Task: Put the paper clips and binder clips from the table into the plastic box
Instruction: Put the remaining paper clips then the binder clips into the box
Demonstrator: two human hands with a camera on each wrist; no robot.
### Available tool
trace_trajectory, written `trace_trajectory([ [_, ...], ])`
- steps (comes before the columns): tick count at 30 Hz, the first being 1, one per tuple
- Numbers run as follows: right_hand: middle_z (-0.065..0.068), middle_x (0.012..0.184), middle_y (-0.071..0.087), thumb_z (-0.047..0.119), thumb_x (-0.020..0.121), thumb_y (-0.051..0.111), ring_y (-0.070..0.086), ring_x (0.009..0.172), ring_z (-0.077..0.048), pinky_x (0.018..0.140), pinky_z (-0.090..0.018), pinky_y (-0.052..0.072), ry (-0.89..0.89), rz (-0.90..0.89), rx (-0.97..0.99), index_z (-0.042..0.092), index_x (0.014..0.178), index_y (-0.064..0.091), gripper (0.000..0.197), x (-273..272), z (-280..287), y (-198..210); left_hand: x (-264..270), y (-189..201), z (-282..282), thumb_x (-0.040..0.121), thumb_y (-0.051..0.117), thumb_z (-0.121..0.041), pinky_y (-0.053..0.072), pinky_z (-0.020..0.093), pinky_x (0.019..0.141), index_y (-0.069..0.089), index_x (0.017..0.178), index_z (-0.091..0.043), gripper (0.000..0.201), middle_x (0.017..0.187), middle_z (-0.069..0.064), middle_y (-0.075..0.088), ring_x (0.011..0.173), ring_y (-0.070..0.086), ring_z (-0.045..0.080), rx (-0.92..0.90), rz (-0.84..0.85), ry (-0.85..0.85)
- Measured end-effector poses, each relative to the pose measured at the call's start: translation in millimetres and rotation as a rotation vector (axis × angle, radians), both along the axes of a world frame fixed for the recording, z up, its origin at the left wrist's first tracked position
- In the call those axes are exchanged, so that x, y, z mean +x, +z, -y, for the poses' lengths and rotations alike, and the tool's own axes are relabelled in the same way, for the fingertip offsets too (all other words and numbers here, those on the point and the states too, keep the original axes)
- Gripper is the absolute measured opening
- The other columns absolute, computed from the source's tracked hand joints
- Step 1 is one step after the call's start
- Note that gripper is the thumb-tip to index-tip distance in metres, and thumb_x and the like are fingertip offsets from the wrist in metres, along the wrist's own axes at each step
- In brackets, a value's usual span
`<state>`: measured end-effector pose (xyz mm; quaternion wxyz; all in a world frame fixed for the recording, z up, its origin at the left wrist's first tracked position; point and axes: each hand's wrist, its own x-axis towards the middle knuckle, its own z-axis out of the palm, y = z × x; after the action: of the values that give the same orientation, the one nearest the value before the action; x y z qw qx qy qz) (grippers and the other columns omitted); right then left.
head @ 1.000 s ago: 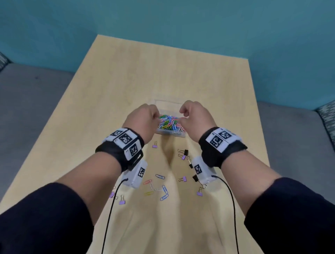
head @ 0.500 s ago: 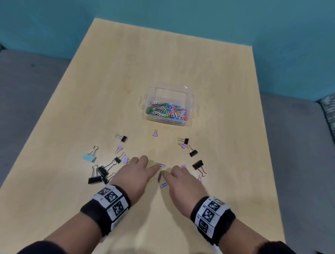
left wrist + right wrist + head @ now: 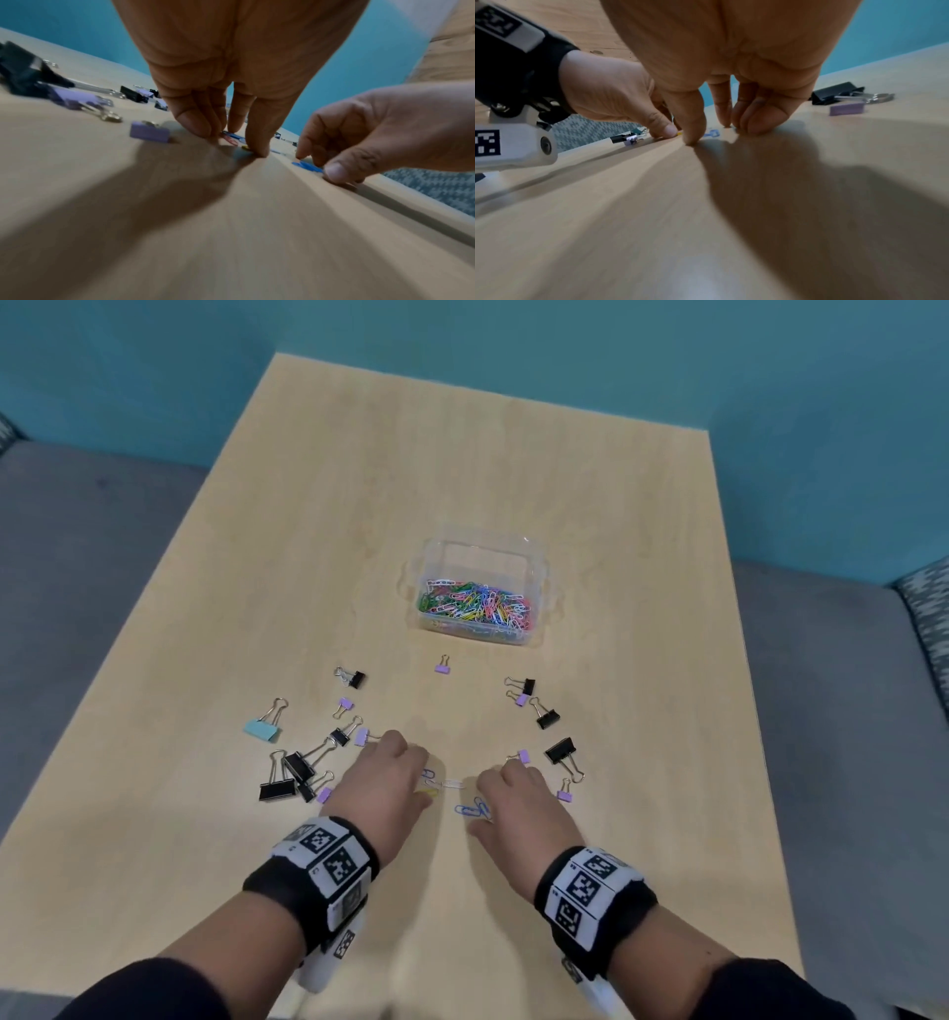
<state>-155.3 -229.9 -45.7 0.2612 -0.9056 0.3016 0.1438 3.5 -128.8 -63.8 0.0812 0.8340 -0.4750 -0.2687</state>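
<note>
The clear plastic box (image 3: 539, 588) stands mid-table, holding several coloured paper clips (image 3: 475, 604). Nearer me, a few loose paper clips lie between my hands: a white one (image 3: 453, 784), blue ones (image 3: 472, 810) and a yellow one (image 3: 430, 793). My left hand (image 3: 405, 773) has its fingers bent down; its thumb presses on the yellow clip (image 3: 245, 147) and its fingertips (image 3: 197, 125) rest by a pink clip (image 3: 230, 140). My right hand (image 3: 495, 793) stands on its fingertips, thumb and fingers either side of a blue clip (image 3: 712, 133). Neither hand has lifted anything.
Several black, purple and light-blue binder clips lie left of my left hand (image 3: 295, 765) and right of my right hand (image 3: 547, 717); one purple clip (image 3: 442, 666) lies just before the box. The wooden table (image 3: 462, 469) ends at a teal wall behind, with grey floor on both sides.
Both hands came back from the box to the near loose clips. Since half a second ago, their outstretched fingers have bent down onto the paper clips.
</note>
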Motion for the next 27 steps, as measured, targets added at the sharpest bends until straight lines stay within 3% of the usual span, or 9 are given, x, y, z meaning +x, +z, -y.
trace_trajectory([
  [4,-0.004,0.107,0.045,0.015,0.094,0.047,0.039,0.097,-0.023,0.075,-0.033,0.040,-0.017,0.022,-0.002,0.019,0.097,0.041,0.008,11.9,-8.0,-0.8,-8.3,2.3,7.0,0.086,0.059,-0.017,0.044,0.036,0.067,0.047,0.086,-0.015,0.012,0.093,0.002,0.043,0.079,0.043,0.021,-0.024,0.041,-0.019],
  [9,-0.005,0.103,0.043,-0.003,0.081,0.043,0.037,0.093,-0.023,0.069,-0.031,0.035,-0.020,-0.041,0.029,0.022,0.087,0.031,0.029,21.7,-7.9,3.2,-9.3,2.9,12.1,0.089,0.053,-0.014,0.033,0.031,0.062,0.033,0.080,-0.020,0.022,0.086,-0.002,0.035,0.075,0.038,0.018,0.016,0.055,-0.032],
  [13,-0.010,0.105,0.044,-0.010,0.071,0.038,0.040,0.098,-0.027,0.075,-0.034,0.040,0.005,-0.098,0.076,0.018,0.090,0.035,0.034,24.9,-5.1,10.7,-8.0,5.1,18.4,0.089,0.055,-0.016,0.033,0.030,0.062,0.034,0.080,-0.019,0.023,0.086,-0.002,0.038,0.073,0.041,0.019,0.065,0.027,-0.018],
  [19,-0.012,0.104,0.048,-0.009,0.074,0.041,0.042,0.097,-0.029,0.070,-0.032,0.032,0.044,-0.083,0.028,0.012,0.103,0.045,0.036,24.8,-3.1,11.4,-11.2,6.6,22.0,0.088,0.056,-0.016,0.032,0.028,0.060,0.038,0.080,-0.019,0.020,0.083,-0.003,0.037,0.068,0.042,0.018,0.106,0.007,0.029],
  [24,-0.016,0.103,0.049,-0.010,0.068,0.048,0.045,0.093,-0.034,0.067,-0.038,0.034,0.218,-0.041,-0.094,0.008,0.110,0.047,0.046,21.7,-8.2,7.2,-13.7,7.0,21.5,0.087,0.047,-0.010,0.029,0.027,0.058,0.037,0.078,-0.020,0.016,0.076,-0.005,0.031,0.065,0.037,0.016,0.106,0.016,0.001],
  [27,-0.014,0.106,0.049,-0.007,0.073,0.049,0.045,0.097,-0.032,0.068,-0.036,0.034,0.167,-0.050,-0.068,0.010,0.113,0.046,0.043,23.4,-5.7,4.8,-15.9,8.2,21.8,0.087,0.045,-0.011,0.030,0.027,0.061,0.036,0.080,-0.021,0.015,0.079,-0.004,0.034,0.069,0.039,0.017,0.107,0.034,-0.023],
])
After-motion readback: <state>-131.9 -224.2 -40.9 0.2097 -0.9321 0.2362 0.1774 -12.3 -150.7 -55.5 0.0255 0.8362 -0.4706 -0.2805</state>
